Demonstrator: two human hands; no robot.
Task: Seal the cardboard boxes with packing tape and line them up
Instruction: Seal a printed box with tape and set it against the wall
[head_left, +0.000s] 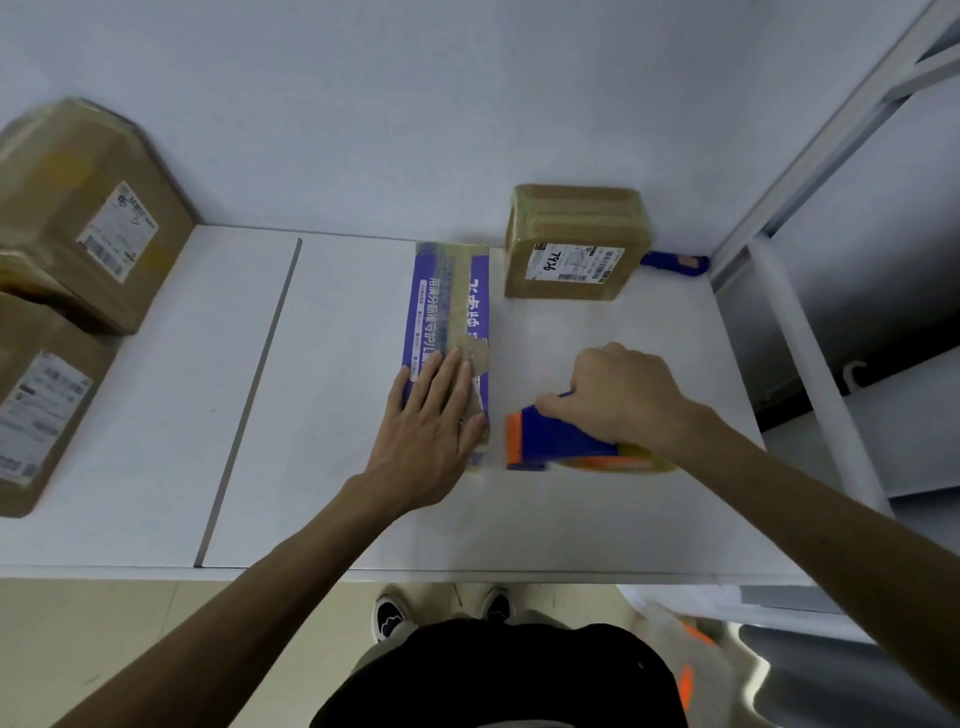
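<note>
The left hand (434, 415) lays straight fingers (441, 379) on the purple box (447, 301), pressing its tape strip (458, 291) flat at mid-table (337, 415). The right hand (618, 395) curls round the tape dispenser (556, 441) just beside it. The small brown box (576, 244) behind looks sealed, and lining up probably remains.

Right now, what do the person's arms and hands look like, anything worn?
The left arm and right arm are bare as far as the frame shows: no sleeves, watch or bracelet. The left hand and right hand wear no gloves; no rings visible.
</note>
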